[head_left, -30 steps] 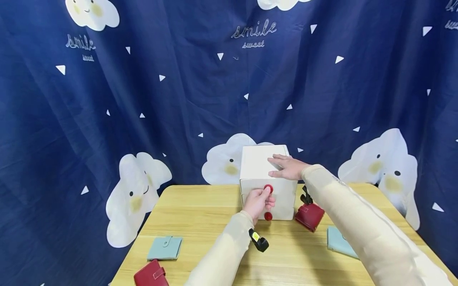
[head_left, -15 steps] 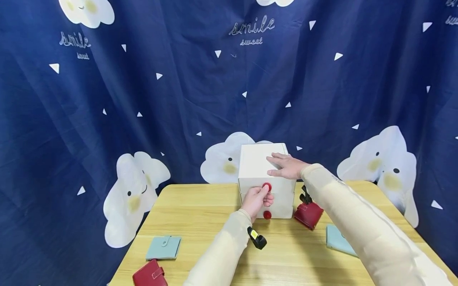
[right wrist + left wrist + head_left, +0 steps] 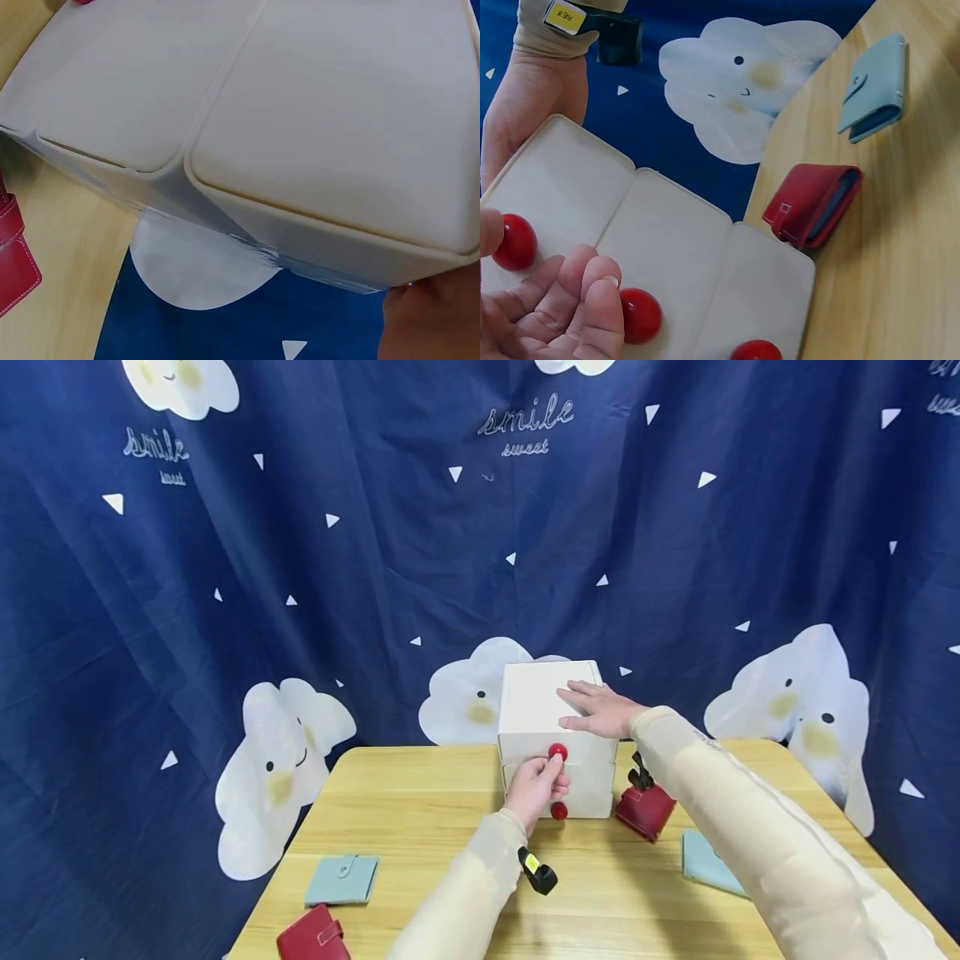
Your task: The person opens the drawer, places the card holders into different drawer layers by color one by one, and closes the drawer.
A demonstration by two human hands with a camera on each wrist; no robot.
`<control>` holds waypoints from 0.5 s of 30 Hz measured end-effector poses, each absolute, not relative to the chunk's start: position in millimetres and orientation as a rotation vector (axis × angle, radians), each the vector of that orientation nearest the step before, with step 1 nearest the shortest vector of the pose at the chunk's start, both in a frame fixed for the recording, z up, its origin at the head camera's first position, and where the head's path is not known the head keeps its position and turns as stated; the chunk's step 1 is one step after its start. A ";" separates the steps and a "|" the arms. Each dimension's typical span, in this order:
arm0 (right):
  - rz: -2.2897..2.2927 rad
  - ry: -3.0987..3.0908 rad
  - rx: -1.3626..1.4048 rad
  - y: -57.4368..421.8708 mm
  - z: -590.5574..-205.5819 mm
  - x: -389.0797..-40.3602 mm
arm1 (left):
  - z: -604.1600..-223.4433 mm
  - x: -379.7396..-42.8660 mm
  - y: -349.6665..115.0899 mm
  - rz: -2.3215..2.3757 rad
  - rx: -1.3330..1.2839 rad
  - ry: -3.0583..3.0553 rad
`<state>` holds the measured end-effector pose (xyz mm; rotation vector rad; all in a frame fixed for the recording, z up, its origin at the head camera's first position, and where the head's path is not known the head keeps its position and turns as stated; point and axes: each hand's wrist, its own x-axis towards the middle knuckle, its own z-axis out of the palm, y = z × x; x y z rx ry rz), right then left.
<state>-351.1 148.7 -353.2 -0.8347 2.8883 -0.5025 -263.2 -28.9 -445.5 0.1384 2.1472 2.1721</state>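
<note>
A white drawer cabinet (image 3: 592, 781) with red knobs stands at the back of the table. My left hand (image 3: 534, 789) is at its front, thumb and curled fingers pinching the top red knob (image 3: 557, 751). In the left wrist view this knob (image 3: 516, 243) shows beside the thumb, with the other fingers bent to its lower right. A second knob (image 3: 640, 316) and a third knob (image 3: 757, 351) sit on the drawers below. My right hand (image 3: 603, 708) rests on the cabinet's top, fingers spread. The right wrist view shows only part of that hand (image 3: 431, 319), at the cabinet's edge.
A red wallet (image 3: 647, 812) lies right of the cabinet, and a light blue wallet (image 3: 705, 862) lies nearer, partly behind the right sleeve. At the left are another light blue wallet (image 3: 342, 880) and a red one (image 3: 313, 935). A dark blue curtain (image 3: 390, 568) hangs behind.
The whole head view has shifted slightly. Both hands keep their places on the cabinet, and the wallets lie where they were.
</note>
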 end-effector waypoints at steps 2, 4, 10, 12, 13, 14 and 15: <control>-0.511 2.885 -0.855 150.7 -353.0 -351.9 | -450.0 -259.4 -31.3 2.152 0.143 2.158; -0.525 2.878 -0.864 153.5 -351.7 -352.4 | -455.1 -255.5 -34.4 2.133 0.147 2.163; -0.546 2.876 -0.893 159.4 -349.2 -356.0 | -468.3 -249.3 -44.6 2.102 0.151 2.194; -0.549 2.875 -0.879 160.3 -349.6 -356.8 | -471.3 -248.7 -47.0 2.098 0.135 2.194; -0.555 2.873 -0.868 160.6 -350.0 -357.0 | -472.9 -248.6 -47.9 2.092 0.130 2.201; -0.564 2.870 -0.858 160.8 -350.7 -357.1 | -474.2 -248.6 -48.6 2.092 0.120 2.194; -0.567 2.869 -0.851 161.1 -351.3 -357.4 | -475.5 -248.6 -49.3 2.088 0.113 2.194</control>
